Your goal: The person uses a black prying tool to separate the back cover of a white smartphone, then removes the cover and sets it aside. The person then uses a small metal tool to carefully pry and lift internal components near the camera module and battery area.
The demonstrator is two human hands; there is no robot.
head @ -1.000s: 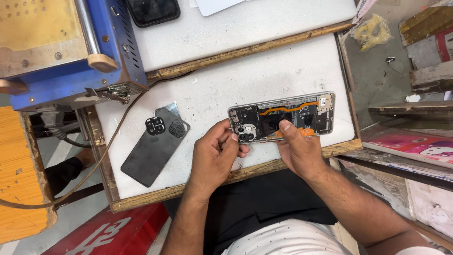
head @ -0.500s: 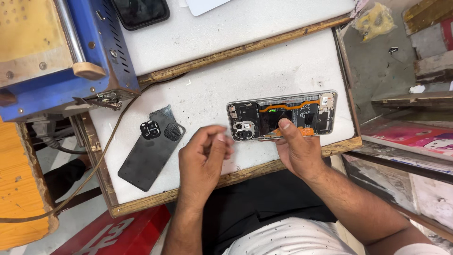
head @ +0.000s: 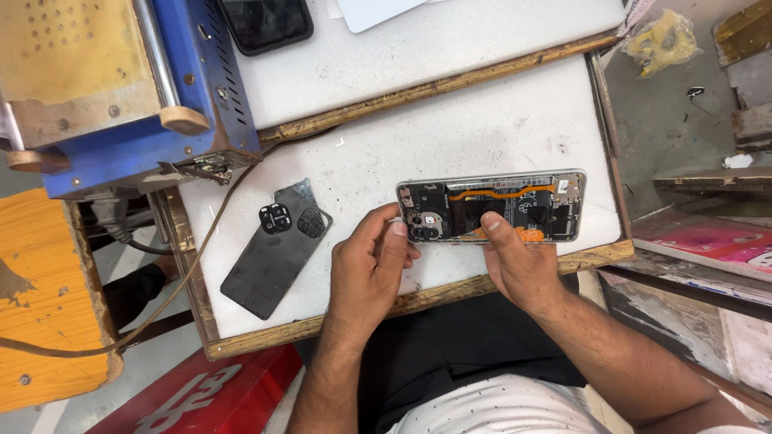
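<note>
I had the opened phone (head: 490, 207) lying flat near the front edge of the white board (head: 482, 128). My left hand (head: 371, 269) pinched its camera end with curled fingers; my right hand (head: 519, 265) pressed a fingertip on its near edge. The black back cover (head: 273, 249) lay apart to the left. A yellow packet (head: 661, 40) sat top right, and a pink package (head: 716, 241) lay at the right edge.
</note>
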